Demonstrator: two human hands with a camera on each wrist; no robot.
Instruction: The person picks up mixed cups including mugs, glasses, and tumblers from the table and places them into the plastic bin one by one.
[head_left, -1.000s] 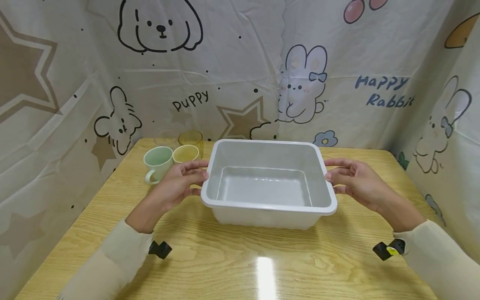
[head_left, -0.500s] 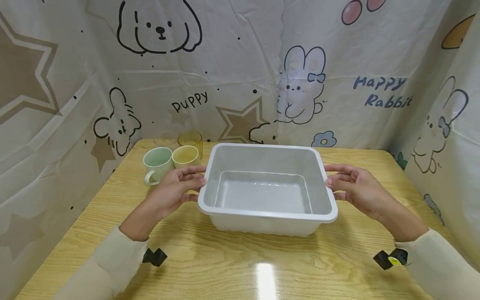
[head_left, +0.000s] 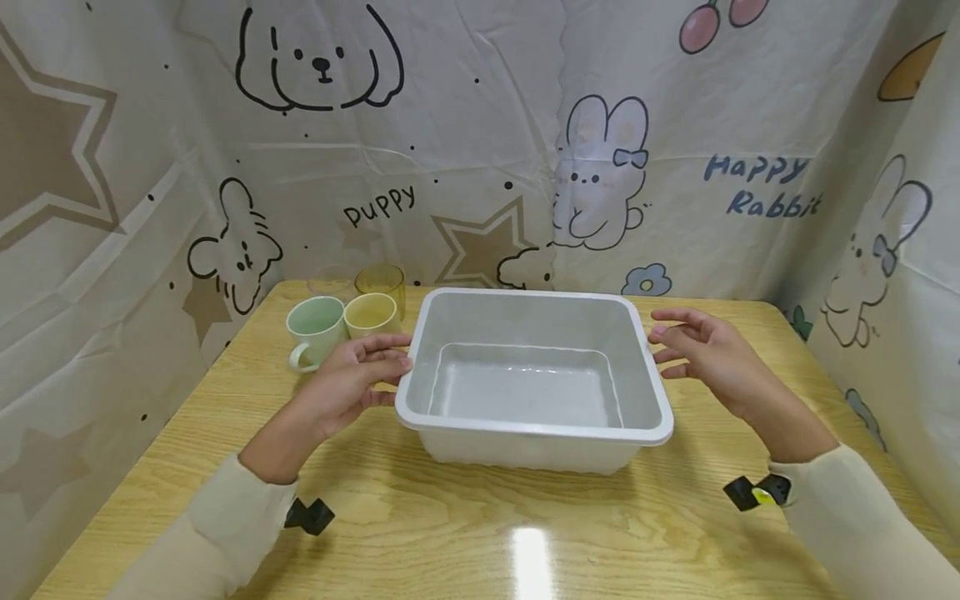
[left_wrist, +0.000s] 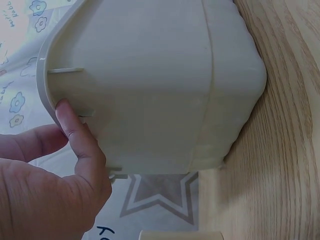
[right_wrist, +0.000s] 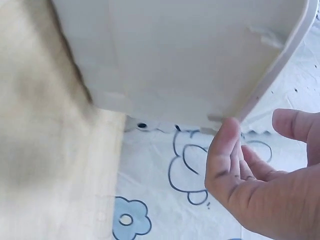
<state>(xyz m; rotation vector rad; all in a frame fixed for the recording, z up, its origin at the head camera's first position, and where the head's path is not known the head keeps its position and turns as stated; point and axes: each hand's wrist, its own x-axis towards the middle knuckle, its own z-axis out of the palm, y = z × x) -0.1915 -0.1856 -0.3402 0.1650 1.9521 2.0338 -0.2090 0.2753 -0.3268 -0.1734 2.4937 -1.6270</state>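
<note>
A white rectangular plastic basin (head_left: 528, 450) with nothing in it stands on the wooden table. At its left side my left hand (head_left: 348, 375) pinches the rim, thumb on the edge and fingers beneath, as the left wrist view shows with the basin wall (left_wrist: 150, 90). My right hand (head_left: 712, 354) is just off the right side, with thumb and fingers spread apart. In the right wrist view the thumb of that hand (right_wrist: 270, 185) is away from the basin rim (right_wrist: 275, 70), and a fingertip lies close to its underside; whether it touches, I cannot tell.
Behind my left hand stand a green mug (head_left: 317, 325), a yellow cup (head_left: 372, 312) and an amber glass (head_left: 381, 279); a clear glass rim (head_left: 330, 282) shows faintly behind them. A printed curtain (head_left: 480, 150) borders the table (head_left: 420, 533) at the back and sides.
The basin came slightly toward me with both hands on it, then stopped. My right hand has let go of the rim and shifted back a little; my left hand keeps its hold.
</note>
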